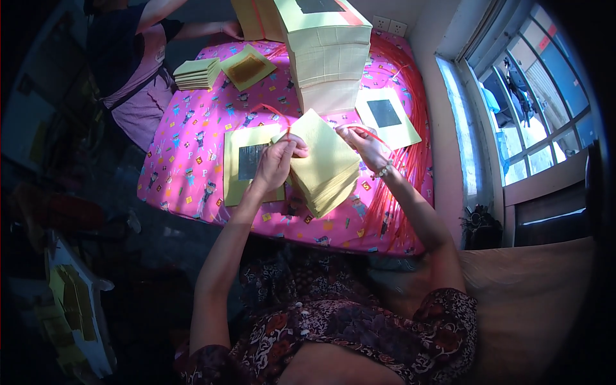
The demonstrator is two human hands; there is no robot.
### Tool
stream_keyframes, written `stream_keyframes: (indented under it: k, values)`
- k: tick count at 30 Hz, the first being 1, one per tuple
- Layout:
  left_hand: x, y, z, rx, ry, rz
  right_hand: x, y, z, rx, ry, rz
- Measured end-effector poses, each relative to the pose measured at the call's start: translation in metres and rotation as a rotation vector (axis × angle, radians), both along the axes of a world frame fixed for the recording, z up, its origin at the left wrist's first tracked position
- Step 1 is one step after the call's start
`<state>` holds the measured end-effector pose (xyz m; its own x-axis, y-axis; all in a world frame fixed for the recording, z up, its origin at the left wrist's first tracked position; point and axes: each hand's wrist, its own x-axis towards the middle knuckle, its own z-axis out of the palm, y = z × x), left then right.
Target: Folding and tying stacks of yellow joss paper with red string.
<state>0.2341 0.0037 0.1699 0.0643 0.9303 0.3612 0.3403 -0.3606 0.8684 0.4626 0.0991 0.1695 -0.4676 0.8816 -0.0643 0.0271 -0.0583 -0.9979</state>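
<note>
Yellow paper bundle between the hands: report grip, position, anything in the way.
Left hand and right hand pinching red strip, either side. Yellow paper bundle cornerwise between them. Tall paper stack just beyond its far corner.

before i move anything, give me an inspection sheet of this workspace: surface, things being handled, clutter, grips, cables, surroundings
Surface: pink printed table cover, partly sunlit
Things being handled: yellow paper stack, one corner pointing away from the wearer; red strip at its left
Clutter: tall paper pile behind; smaller pile far left; dark-patched papers left and right; loose red strips along the right side
Grips: left hand pinches the red strip; right hand also pinches red strip; whether it is one piece is unclear
Cables: nothing seen
Surroundings: another person far left; wall sockets; barred window right
</note>
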Motion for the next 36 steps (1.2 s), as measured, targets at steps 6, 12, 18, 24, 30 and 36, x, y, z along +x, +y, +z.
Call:
stream_keyframes:
  k: [6, 12, 18, 24, 30, 36]
  values:
    - [0.029, -0.006, 0.028, -0.062, 0.303, 0.042, 0.025, 0.01, 0.009, 0.083, -0.051, 0.151]
    - [0.051, 0.018, 0.028, -0.196, 0.22, 0.133, 0.033, 0.031, 0.045, 0.289, -0.197, 0.189]
    - [0.059, 0.036, 0.017, -0.18, 0.401, 0.195, 0.009, 0.033, 0.093, 0.56, -0.282, 0.431]
    - [0.066, 0.027, 0.006, -0.024, 0.363, 0.239, -0.027, 0.019, 0.109, 0.95, -0.564, 0.582]
    - [0.065, 0.032, 0.001, -0.047, 0.304, 0.264, -0.02, 0.027, 0.096, 0.534, -0.358, 0.593]
    - [0.063, 0.03, 0.009, -0.138, 0.339, 0.207, 0.005, 0.053, 0.063, 0.846, -0.513, 0.512]
